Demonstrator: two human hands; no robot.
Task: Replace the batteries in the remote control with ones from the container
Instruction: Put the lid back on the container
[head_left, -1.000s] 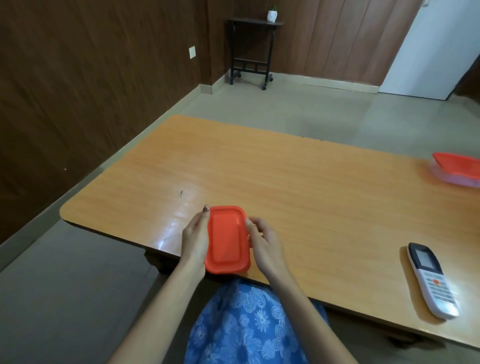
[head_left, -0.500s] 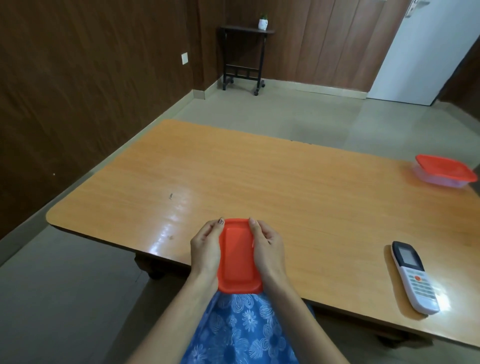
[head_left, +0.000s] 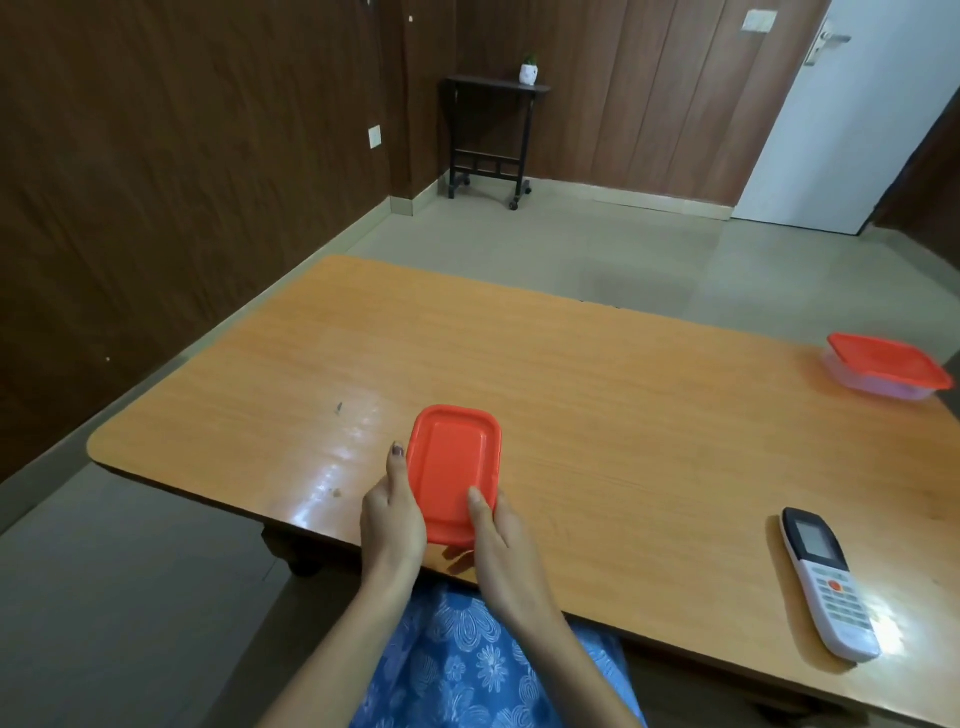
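Note:
A small container with an orange lid (head_left: 451, 470) sits near the front edge of the wooden table (head_left: 597, 395). My left hand (head_left: 392, 512) grips its left side, thumb along the lid's rim. My right hand (head_left: 498, 540) holds its near right corner, thumb on top of the lid. The lid hides what is inside. A white remote control (head_left: 826, 582) with a dark screen end lies face up at the front right, well away from both hands.
A second clear container with an orange lid (head_left: 885, 366) stands at the table's far right edge. A dark side table with a small potted plant (head_left: 491, 135) stands against the back wall. My blue floral clothing shows below the table edge.
The container has moved a little away from the table's front edge. My right hand has slid back to its near corner; the view has tilted up.

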